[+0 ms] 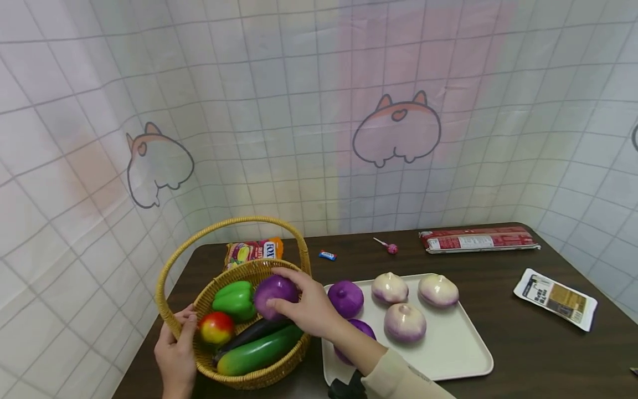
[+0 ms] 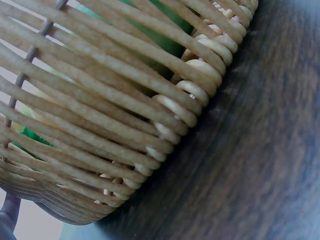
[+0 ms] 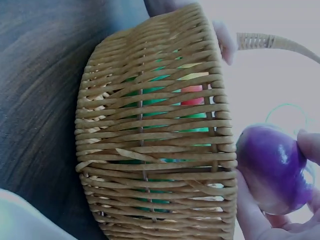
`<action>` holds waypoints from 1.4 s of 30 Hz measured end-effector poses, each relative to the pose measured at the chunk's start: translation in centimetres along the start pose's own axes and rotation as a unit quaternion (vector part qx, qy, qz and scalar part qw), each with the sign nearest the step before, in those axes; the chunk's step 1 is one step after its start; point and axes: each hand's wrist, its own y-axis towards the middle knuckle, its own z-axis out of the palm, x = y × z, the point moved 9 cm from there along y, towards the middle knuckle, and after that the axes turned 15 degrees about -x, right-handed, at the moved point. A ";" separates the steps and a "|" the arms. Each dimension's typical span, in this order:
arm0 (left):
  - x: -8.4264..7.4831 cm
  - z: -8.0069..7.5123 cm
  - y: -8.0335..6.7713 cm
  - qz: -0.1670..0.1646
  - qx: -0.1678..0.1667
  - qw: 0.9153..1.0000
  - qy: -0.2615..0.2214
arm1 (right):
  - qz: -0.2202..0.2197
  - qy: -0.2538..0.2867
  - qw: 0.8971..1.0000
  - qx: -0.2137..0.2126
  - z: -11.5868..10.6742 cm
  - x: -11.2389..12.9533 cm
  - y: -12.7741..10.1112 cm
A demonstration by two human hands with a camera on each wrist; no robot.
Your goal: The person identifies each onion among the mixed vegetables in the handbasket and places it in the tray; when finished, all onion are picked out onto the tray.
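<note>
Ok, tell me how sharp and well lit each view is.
Head view: evenly lit, sharp, walls bowed by the wide lens. Left wrist view: basket weave close and soft, table blurred. Right wrist view: bright background washes out, purple onion slightly soft, with glare.

Counts: produce, packets and sweets on the desk (image 1: 528, 343).

Purple onions: three, with one (image 1: 275, 296) in the right hand (image 1: 311, 310) over the single wicker basket (image 1: 249, 379) and two (image 1: 346, 298) (image 1: 363, 328) on the one white tray (image 1: 448, 354). White onions: three (image 1: 390, 287) (image 1: 438, 290) (image 1: 405, 322), all on the tray. In the basket: one green pepper (image 1: 234, 300), one red-yellow apple (image 1: 216, 328), one green cucumber (image 1: 259, 352), one dark aubergine (image 1: 251, 331). Packets: three, snack bag (image 1: 253, 250), red pack (image 1: 478, 239), white sachet (image 1: 555, 298). One wrapped candy (image 1: 327, 255), one lollipop (image 1: 389, 246). Hands: two, the left (image 1: 175, 354) on the basket rim.
</note>
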 end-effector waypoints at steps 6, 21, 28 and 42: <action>0.2 -0.1 0.0 -0.009 0.000 1.000 0.001 | 0.021 -0.003 1.000 0.000 -1.2 0.0 -1.2; 0.5 -0.1 0.2 -0.021 0.006 1.000 0.001 | 0.002 0.053 0.999 0.000 -5.9 0.0 -3.4; 0.4 0.1 0.1 -0.015 0.011 1.000 -0.002 | -0.006 0.029 0.999 -0.013 -8.9 -0.9 -4.2; 0.2 0.1 0.2 0.009 0.011 1.000 0.009 | -0.023 0.044 0.997 -0.053 -16.4 -2.6 -4.9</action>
